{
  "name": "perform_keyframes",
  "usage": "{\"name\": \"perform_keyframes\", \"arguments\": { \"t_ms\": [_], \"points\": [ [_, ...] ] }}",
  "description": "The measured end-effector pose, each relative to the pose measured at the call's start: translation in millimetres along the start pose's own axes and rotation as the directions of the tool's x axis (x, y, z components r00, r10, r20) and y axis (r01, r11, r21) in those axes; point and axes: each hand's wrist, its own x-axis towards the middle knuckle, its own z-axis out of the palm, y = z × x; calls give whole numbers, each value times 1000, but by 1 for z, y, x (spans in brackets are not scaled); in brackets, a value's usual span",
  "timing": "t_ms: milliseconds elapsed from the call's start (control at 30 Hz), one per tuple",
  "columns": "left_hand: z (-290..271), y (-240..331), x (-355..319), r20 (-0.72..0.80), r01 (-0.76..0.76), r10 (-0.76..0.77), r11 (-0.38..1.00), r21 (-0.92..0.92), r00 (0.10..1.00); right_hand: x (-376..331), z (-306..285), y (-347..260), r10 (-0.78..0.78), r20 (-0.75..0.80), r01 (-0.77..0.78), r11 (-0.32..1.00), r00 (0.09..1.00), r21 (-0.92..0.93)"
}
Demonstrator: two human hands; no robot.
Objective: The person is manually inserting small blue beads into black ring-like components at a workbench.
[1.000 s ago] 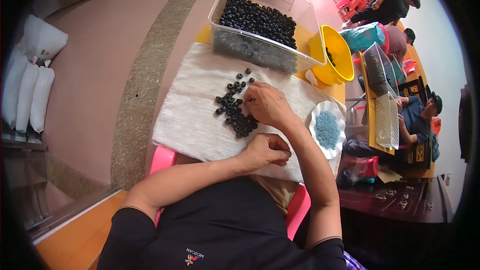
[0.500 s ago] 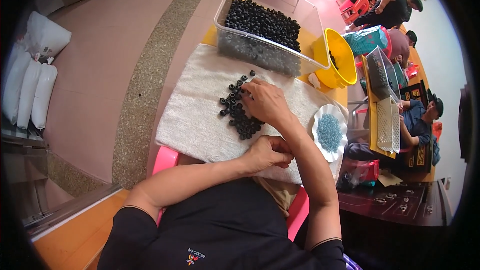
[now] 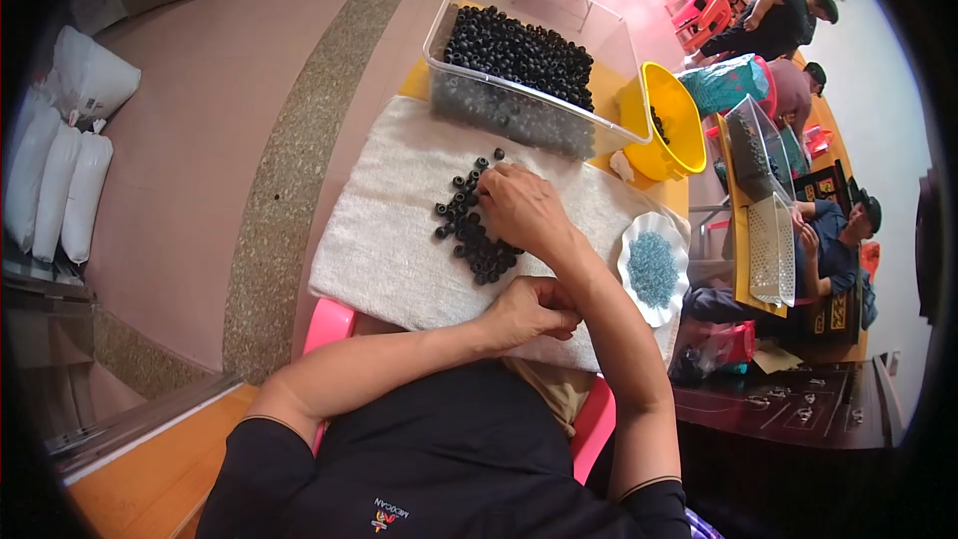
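Right hand [image 3: 519,205] slid onto small black ring beads [image 3: 469,230], loosely piled on towel [image 3: 389,240].

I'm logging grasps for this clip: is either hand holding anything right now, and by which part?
The right hand rests fingers-down on the pile of small black rings on the white towel; no clear grip shows. The left hand is curled closed; whether it holds anything cannot be told.

Right hand [image 3: 521,208] reaches forward palm-down; left hand [image 3: 536,309] seemingly fisted.
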Motion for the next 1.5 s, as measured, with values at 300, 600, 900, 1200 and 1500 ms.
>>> {"name": "perform_keyframes", "arguments": {
  "t_ms": [300, 600, 900, 1200, 1500],
  "points": [
    [-2, 0, 1, 4, 30, -30, 999, 14, 1000, -16, 7, 25, -167, -149, 194, 963, 975, 186],
    [0, 3, 0, -5, 55, -55, 998, 4, 998, -48, 1, 53, -36, -276, 140, 920, 960, 366],
    [0, 1, 0, -24, 64, -65, 997, -35, 998, -98, -12, 67, 295, 0, -91, 297, 955, 951],
    [-2, 2, 0, -7, 48, -48, 998, -30, 999, -164, -18, 65, 403, 93, -180, 182, 910, 967],
    [0, 4, 0, 3, 28, -28, 999, -28, 1000, -206, -25, 48, 385, 198, -320, 285, 901, 904]
  ]
}}
